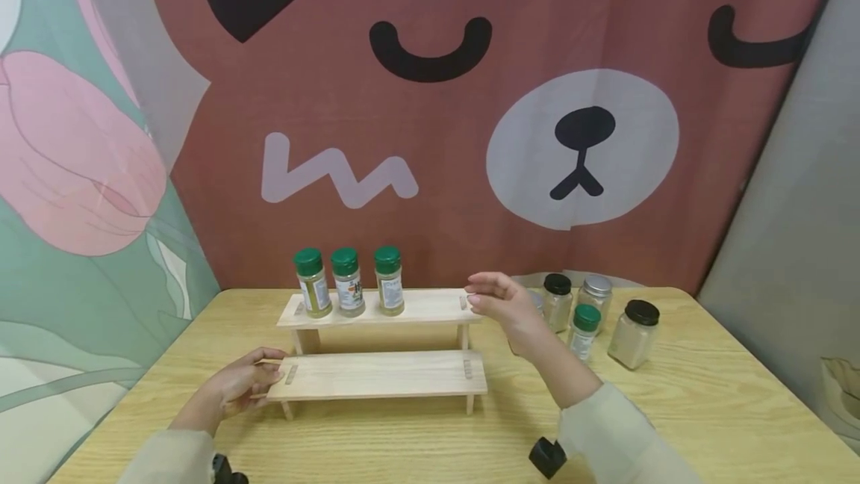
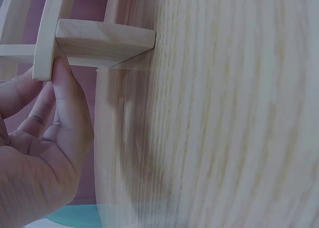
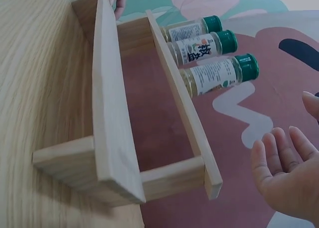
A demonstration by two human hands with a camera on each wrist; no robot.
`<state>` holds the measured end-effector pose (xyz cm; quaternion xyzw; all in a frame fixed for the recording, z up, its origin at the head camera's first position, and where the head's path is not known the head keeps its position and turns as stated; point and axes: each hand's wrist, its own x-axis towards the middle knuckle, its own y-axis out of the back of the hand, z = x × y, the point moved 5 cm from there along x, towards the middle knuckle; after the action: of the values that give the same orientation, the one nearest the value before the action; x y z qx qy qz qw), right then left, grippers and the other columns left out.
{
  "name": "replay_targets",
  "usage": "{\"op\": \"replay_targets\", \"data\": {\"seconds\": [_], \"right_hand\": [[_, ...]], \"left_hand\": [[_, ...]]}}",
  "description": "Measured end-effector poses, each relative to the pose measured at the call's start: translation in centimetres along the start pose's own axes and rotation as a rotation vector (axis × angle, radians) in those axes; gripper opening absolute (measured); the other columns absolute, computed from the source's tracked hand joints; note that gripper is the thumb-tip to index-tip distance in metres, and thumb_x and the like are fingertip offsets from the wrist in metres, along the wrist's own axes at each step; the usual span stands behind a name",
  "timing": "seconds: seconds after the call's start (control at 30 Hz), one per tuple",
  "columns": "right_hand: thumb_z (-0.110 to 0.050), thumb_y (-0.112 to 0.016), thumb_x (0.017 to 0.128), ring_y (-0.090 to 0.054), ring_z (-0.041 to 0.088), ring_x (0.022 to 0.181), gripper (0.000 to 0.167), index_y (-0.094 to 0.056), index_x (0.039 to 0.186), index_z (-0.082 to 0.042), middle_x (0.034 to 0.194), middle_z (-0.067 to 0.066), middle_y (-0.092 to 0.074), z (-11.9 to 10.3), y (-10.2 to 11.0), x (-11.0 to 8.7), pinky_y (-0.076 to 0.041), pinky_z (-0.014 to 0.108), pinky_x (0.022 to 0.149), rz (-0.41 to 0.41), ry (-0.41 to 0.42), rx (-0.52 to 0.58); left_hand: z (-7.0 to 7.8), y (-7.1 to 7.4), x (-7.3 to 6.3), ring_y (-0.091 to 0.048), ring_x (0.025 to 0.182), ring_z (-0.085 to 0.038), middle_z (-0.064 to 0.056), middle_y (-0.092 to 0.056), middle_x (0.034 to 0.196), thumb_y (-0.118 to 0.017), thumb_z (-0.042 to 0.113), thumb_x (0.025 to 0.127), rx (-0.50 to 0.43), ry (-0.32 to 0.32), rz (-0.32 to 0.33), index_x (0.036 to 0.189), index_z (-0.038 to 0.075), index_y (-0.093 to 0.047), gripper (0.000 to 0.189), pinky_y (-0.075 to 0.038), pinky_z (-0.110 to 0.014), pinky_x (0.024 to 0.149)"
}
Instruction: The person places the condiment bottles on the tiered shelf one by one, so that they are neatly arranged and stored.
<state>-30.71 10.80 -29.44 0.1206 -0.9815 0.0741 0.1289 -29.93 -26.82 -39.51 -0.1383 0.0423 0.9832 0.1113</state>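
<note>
A two-tier wooden shelf stands on the table. On its upper tier are three green-capped spice jars, the left jar, the middle jar and the right jar. My left hand pinches the left end of the lower tier, thumb on one face and fingers on the other, as the left wrist view shows. Near the upper tier's right end, my right hand is raised with relaxed fingers and holds nothing; in the right wrist view the hand is apart from the shelf.
Right of the shelf stand several more jars: a green-capped jar, a black-capped jar, another black-lidded jar and a silver-lidded jar. One more lid is partly hidden behind my right hand. A bear-print curtain hangs behind the table.
</note>
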Motion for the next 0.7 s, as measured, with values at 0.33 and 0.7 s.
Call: {"op": "replay_targets", "data": {"seconds": [0.33,0.7], "right_hand": [[0.003,-0.055,0.079,-0.054,0.012,0.084,0.02,-0.054,0.096,-0.007,0.09,0.004,-0.055,0.4,1.9,-1.1,-0.044,0.029,0.077,0.025,0.006,0.066],[-0.002,-0.056,0.081,-0.055,0.013,0.085,0.02,-0.053,0.099,-0.01,0.091,0.003,-0.053,1.1,4.8,-2.5,-0.044,0.029,0.077,0.076,-0.034,0.024]], "left_hand": [[0.1,0.0,-0.2,-0.057,0.07,-0.014,-0.003,-0.049,0.088,-0.052,0.0,0.08,0.011,0.005,0.008,0.114,-0.003,-0.032,0.039,-0.046,-0.026,0.058],[0.1,-0.1,-0.1,-0.057,0.069,-0.013,-0.003,-0.049,0.087,-0.051,-0.002,0.08,-0.002,0.001,0.002,0.114,-0.004,-0.032,0.038,-0.046,-0.026,0.058]]}}
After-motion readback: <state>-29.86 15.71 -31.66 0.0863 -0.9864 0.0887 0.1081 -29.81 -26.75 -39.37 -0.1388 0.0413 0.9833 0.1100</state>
